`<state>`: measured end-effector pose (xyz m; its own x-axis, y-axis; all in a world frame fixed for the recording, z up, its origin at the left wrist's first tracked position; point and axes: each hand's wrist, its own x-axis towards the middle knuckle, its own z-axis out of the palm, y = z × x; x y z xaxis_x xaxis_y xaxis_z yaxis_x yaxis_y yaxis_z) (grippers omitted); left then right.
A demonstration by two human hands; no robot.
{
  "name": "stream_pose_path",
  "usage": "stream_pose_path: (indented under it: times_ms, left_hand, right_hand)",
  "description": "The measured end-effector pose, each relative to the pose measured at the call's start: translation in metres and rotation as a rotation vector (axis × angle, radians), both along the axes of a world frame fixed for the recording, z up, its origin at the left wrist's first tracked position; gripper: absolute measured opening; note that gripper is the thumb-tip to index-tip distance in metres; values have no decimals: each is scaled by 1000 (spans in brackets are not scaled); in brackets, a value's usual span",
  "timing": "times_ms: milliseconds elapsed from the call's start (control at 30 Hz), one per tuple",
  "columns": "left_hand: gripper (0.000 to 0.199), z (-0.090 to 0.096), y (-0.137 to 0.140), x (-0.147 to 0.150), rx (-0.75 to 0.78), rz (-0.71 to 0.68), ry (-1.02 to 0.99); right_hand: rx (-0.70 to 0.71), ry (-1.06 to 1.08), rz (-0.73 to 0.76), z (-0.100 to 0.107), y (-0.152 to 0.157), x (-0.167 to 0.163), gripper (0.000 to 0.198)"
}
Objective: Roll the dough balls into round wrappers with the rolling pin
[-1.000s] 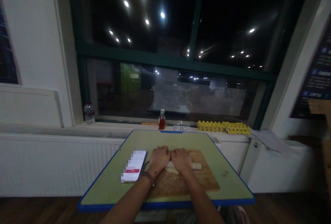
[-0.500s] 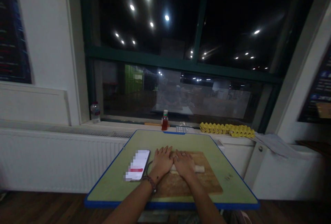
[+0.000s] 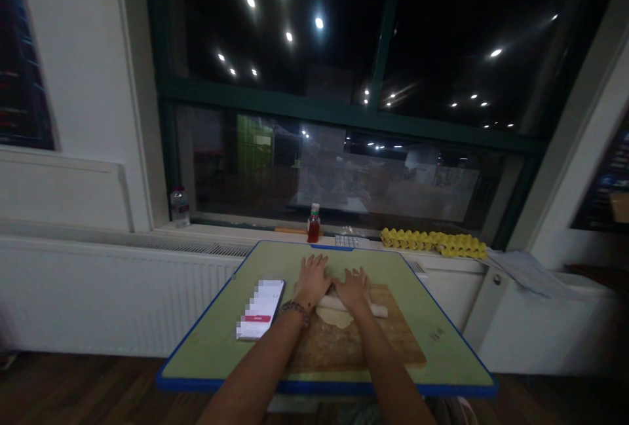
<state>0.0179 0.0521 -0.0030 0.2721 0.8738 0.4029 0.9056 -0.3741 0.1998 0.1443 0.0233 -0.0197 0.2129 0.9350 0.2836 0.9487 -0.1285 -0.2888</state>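
Observation:
Both my hands lie palm down on a pale rolling pin [image 3: 378,311] that crosses a wooden board [image 3: 390,346]. My left hand [image 3: 313,279] rests over its left part, with fingers stretched forward. Beside it, my right hand [image 3: 352,289] presses farther right along the pin, its fingers also extended and spread. The thumbs come close together in the middle. A thin, pale sheet of dough [image 3: 335,317] shows on the near side of the pin, between my forearms; what lies under my palms is hidden.
A phone with a lit screen [image 3: 261,310] lies left of the board on the blue-edged green table [image 3: 216,346]. Along the windowsill stand a bottle of red liquid [image 3: 313,225], a clear bottle [image 3: 180,209] and yellow egg trays [image 3: 432,243]. A white radiator [image 3: 98,294] is behind the table.
My hands and the rolling pin have moved forward, away from me. More of the dough sheet shows on the near side. The camera view has tilted slightly.

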Motion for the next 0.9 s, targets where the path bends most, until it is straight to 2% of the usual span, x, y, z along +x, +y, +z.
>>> stream_pose_path:
  times_ms: [100, 167, 400, 567, 700, 900]
  left_hand:
    - [48, 5, 3, 1, 64, -4, -12]
    - [47, 5, 3, 2, 56, 1, -1]
    - [54, -1, -6, 1, -88, 46, 60]
    - [52, -3, -16, -1, -71, 27, 80]
    - [50, -2, -26, -2, -39, 19, 86]
    - [45, -6, -45, -3, -13, -26, 114]
  right_hand:
    - [154, 39, -69, 0, 8, 4, 52]
    - [208, 46, -86, -1, 12, 7, 50]
    - [-5, 1, -102, -7, 12, 6, 59]
    - [-131, -45, -140, -1, 2, -2, 64]
    - [-120, -65, -109, 3, -9, -3, 61]
    - [-5, -151, -27, 6, -35, -6, 47]
